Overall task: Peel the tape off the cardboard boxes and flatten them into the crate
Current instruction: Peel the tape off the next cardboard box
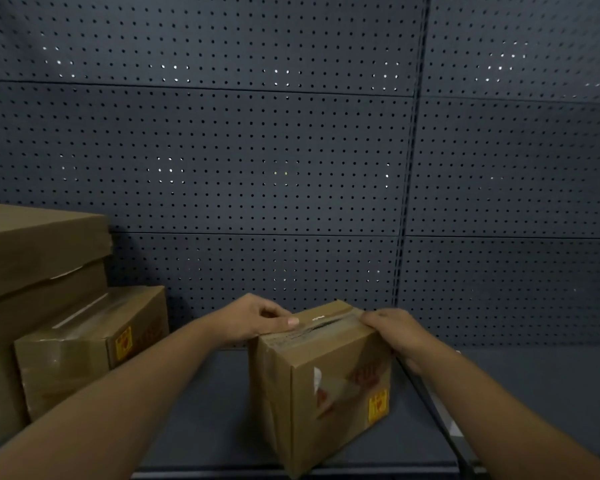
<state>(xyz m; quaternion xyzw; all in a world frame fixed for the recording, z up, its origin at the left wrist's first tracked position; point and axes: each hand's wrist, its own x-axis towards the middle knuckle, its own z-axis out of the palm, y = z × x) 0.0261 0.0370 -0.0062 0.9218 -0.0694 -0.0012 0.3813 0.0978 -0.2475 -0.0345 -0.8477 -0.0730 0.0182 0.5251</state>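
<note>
A small cardboard box (pixel 329 386) stands on the dark shelf (pixel 208 410), one corner turned toward me, with a yellow sticker and red print on its side. Clear tape (pixel 321 322) runs along its top seam, and the flaps gape slightly there. My left hand (pixel 257 318) grips the top's left end, thumb lying on the tape. My right hand (pixel 392 329) curls over the top's right end, fingers at the tape's edge. No crate is in view.
Another taped cardboard box (pixel 90 344) sits at the left, beside a taller stack of large boxes (pixel 32 258). A dark pegboard wall (pixel 291 168) closes off the back. A shelf divider rail (pixel 440 420) runs forward on the right.
</note>
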